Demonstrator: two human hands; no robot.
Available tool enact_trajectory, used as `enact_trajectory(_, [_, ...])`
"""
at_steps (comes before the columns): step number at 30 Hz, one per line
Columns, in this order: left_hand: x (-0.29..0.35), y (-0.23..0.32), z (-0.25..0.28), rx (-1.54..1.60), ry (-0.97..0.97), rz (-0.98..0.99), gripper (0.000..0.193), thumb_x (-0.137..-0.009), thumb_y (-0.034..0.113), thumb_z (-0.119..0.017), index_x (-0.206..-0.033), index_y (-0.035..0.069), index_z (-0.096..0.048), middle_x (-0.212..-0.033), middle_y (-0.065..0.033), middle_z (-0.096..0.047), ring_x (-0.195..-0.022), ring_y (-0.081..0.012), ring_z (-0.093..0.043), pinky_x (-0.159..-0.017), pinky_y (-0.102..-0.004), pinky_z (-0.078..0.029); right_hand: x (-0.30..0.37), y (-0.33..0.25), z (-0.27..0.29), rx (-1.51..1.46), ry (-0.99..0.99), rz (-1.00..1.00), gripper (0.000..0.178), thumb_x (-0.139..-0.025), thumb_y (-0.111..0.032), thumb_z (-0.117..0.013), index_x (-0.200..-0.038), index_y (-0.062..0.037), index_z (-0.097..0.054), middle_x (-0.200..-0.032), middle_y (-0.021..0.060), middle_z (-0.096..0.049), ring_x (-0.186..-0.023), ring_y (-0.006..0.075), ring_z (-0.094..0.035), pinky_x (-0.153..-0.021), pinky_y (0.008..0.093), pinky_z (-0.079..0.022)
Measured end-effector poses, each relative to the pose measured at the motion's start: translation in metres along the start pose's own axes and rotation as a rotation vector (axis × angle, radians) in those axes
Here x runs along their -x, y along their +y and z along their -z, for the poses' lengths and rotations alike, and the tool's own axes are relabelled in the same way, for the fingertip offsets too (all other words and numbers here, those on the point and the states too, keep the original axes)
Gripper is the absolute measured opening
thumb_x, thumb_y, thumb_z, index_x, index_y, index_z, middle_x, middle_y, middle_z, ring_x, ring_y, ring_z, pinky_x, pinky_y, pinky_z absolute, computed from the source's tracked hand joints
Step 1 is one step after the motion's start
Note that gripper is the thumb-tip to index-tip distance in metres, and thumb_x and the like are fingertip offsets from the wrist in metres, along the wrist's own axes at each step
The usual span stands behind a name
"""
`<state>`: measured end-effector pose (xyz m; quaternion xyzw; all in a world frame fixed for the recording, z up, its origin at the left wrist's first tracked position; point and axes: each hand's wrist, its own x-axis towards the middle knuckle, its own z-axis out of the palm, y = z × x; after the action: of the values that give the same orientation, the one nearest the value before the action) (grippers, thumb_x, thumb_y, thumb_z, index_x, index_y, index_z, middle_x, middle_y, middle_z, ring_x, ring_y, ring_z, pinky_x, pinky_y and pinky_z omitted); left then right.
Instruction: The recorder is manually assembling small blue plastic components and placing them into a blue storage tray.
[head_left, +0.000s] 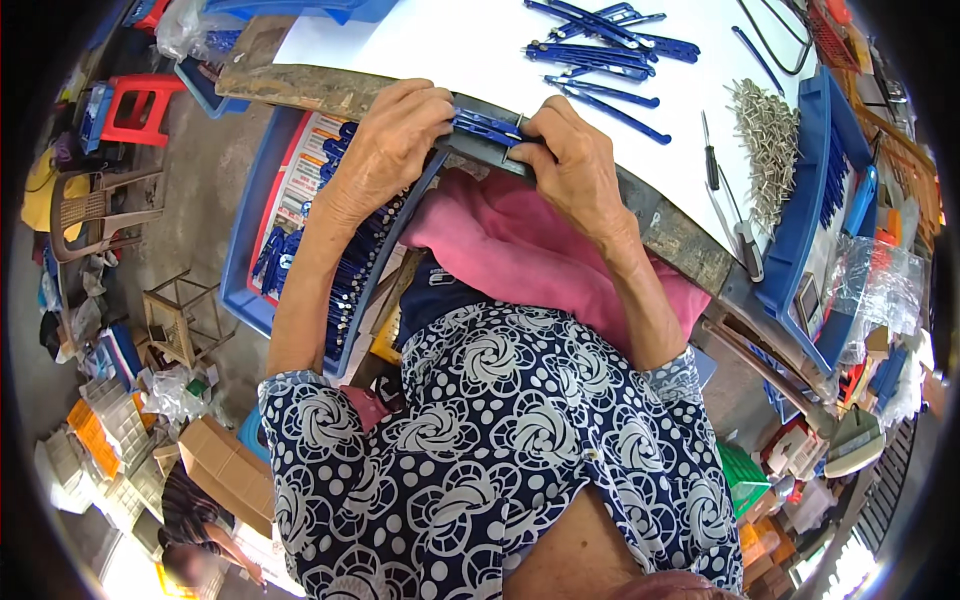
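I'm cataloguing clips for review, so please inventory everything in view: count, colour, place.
Held piece: one, perhaps layered, blue, between the hands
Worktable: one, white-topped, ahead
Loose pieces: several, overlapping, blue, on worktable
Metal pins: many, silvery, worktable's right
Screwdriver-like tools: two, dark and grey handles, beside pins
Right tray: one, blue, far right
Left tray: one, blue, left of lap
Cloth: one, pink, lap
Stool: one, red, upper left
Chair: one, brown, left
Crate: one, green, lower right
Co-worker: one, dark clothing, lower left
Rim clutter: uncountable, mixed colours
Shirt: one, navy-and-white, wearer
Left hand: one, bare, piece's left end
Right hand: one, bare, piece's right end
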<state>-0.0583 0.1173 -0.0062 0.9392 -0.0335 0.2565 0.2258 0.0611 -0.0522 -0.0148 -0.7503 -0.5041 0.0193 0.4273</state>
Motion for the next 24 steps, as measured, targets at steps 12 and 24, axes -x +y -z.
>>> enact_trajectory(12, [0.013,0.031,0.007,0.336,-0.107,0.519,0.024,-0.071,0.002,-0.058,-0.094,0.000,-0.052,-0.073,-0.0126,-0.061,-0.063,-0.0240,-0.058,-0.062,-0.0317,-0.046,-0.005,0.012,0.005,-0.156,-0.140,0.013,0.020,-0.068,-0.001,-0.062,-0.088,0.0001,-0.058,-0.081,0.0084,-0.051,-0.068,0.0210,-0.053,-0.061,0.0279,-0.042])
enact_trajectory(24, [0.007,0.092,-0.043,1.398,0.095,1.052,0.031,-0.073,-0.003,-0.062,-0.103,-0.003,-0.054,-0.077,-0.0063,-0.062,-0.061,-0.0091,-0.058,-0.053,-0.0187,-0.046,0.010,0.006,0.030,-0.397,0.075,-0.268,0.015,-0.080,-0.005,-0.057,-0.092,0.0043,-0.059,-0.080,0.0036,-0.057,-0.072,0.0083,-0.051,-0.063,0.0206,-0.041])
